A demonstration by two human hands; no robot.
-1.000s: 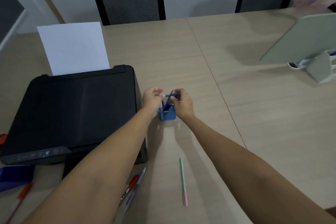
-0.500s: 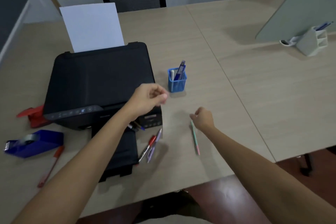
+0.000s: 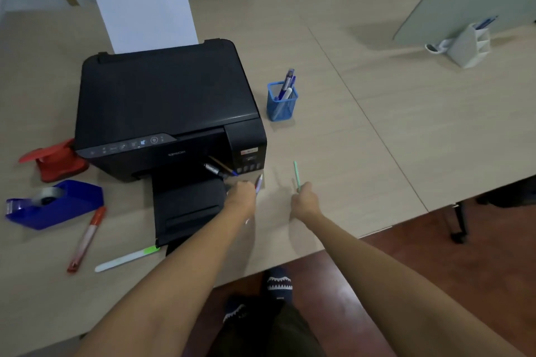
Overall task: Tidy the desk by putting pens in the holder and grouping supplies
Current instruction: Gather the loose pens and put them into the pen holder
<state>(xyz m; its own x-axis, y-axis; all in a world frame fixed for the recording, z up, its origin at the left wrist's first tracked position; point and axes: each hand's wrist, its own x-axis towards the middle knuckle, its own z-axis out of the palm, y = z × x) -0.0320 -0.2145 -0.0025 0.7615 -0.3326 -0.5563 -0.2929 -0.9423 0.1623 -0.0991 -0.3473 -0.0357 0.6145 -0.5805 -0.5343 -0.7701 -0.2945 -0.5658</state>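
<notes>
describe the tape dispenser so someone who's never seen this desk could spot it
Find the black printer. Off its front left corner sits the tape dispenser, a blue wedge holding a grey roll. The red stapler-like tool behind it carries no roll.

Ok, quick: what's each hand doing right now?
Left hand: closed on a purple pen.
Right hand: closed on a green pen.

Left hand (image 3: 242,194) gripping pens (image 3: 258,182), right hand (image 3: 304,200) green pen (image 3: 296,174)
</notes>
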